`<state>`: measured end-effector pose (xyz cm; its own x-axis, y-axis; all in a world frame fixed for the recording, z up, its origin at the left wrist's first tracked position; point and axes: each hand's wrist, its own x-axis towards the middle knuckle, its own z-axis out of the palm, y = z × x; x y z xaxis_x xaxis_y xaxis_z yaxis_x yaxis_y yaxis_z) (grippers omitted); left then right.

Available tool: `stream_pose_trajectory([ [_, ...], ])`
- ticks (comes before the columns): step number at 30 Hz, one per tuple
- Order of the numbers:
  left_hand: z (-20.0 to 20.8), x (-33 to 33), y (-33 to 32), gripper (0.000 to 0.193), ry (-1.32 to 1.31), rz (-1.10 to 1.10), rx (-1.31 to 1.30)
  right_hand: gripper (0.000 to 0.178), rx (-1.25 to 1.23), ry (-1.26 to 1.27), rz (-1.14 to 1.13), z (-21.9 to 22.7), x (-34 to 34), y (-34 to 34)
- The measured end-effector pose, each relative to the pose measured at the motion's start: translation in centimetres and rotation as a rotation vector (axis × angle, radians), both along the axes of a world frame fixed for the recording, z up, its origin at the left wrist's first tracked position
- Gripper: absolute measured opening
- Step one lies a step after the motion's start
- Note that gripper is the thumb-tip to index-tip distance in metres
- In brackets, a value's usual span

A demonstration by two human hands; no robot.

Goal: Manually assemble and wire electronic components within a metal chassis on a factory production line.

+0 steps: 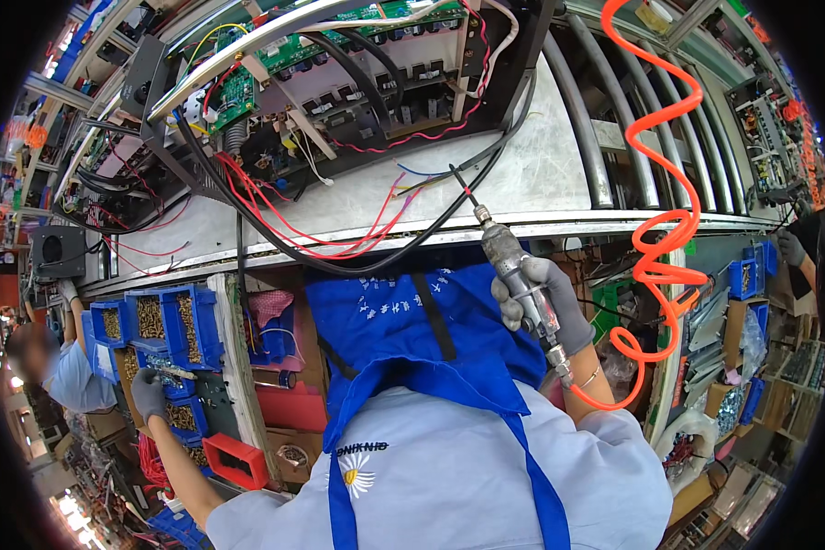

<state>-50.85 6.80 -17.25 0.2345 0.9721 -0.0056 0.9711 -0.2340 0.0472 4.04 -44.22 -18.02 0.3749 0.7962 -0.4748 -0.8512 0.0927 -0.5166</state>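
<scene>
My right hand (559, 302), in a grey glove, is wrapped round a pneumatic screwdriver (511, 257). The tool's long thin bit points up and away, its tip over the metal bench near some loose wire ends. An orange coiled air hose (669, 238) joins its rear end. Far to the left, my left hand (148, 394), also gloved, is at the blue parts bins (160, 351) filled with brass-coloured screws. Its fingers are bent down among the bins, beside a small pale, clear item (174, 371); whether they grip anything is hidden.
An open electronics chassis (339, 92) with green circuit boards stands on the metal bench (545, 156). Red wires (293, 229) and a black cable (367, 270) hang over the front edge. Rollers (614, 119) lie to the right. A red tray (236, 461) sits below the bins. Other people work at both sides.
</scene>
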Motion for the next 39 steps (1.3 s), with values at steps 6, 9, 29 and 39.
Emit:
stream_pose_trajectory([
  [6, 0.2, -1.9, 0.8, 0.024, 0.071, -0.027, -0.028, 0.045, 0.015, 0.071, -0.05, -1.4, 0.6, -0.5],
  [9, 1.0, -0.7, 1.2, 0.037, 0.079, -0.055, 0.063, 0.044, 0.071, 0.106, -0.058, -1.8, 1.2, -0.4],
  [29, 17.2, 53.5, -7.5, 0.047, -0.588, -0.794, 0.492, 0.055, 0.043, 0.02, -0.058, -0.4, -1.9, -1.9],
  [39, 14.5, 33.9, -3.9, 0.04, -0.542, -0.905, 0.995, 0.052, 0.103, 0.124, 0.063, -3.9, -1.2, -1.8],
])
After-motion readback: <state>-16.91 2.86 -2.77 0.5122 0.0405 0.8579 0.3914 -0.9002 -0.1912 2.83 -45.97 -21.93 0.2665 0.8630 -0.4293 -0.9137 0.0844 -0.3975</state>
